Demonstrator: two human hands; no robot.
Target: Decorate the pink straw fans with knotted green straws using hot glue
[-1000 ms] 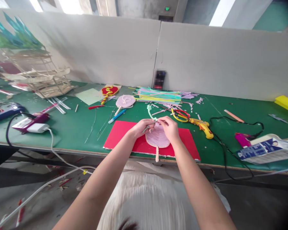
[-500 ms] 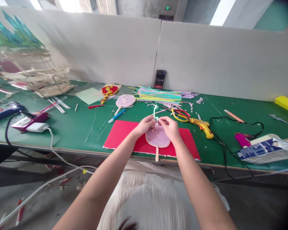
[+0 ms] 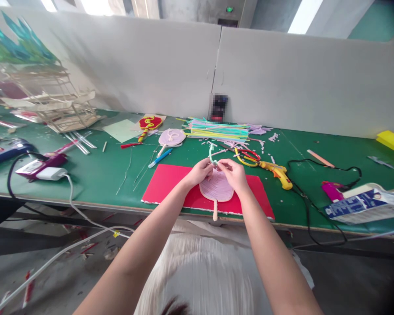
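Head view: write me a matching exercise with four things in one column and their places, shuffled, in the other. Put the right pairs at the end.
Things
1. pale green stem
2. nearest lilac fan
3. glue gun
4. blue pen

Places
A. over the red board
B. on the green tabletop, left of both hands
C. at the fingertips of the left hand and right hand
D. right of the scissors

Pairs: 1-C, 2-A, 3-D, 4-B

Bare forearms and fingers, whitish garment with fine lengthwise pleats
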